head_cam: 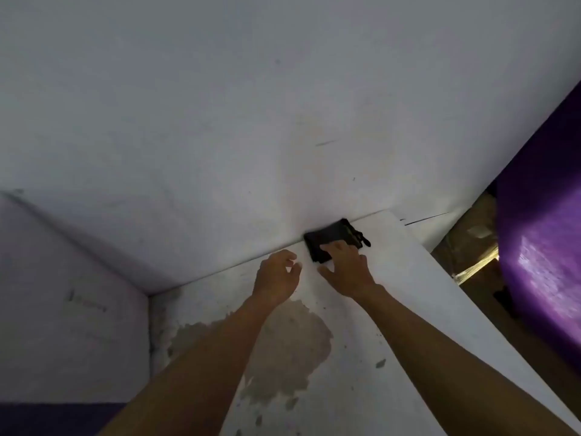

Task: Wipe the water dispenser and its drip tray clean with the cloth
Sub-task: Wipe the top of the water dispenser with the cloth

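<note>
At the far edge of the worktop [418, 309], the cloth [333, 237] is pressed under the spread right hand [347, 270], likely for gathering; the left hand [276, 275] is empty, loosely curled.

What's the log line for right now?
right hand: touching black cloth | left hand: loosely curled, holding nothing | cloth: on white ledge against wall

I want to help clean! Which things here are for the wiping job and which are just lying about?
For the job:
dark cloth
right hand, touching the cloth
left hand, beside it, holding nothing

Just there:
white surface
brown patch on it
wall
purple sheet
</note>
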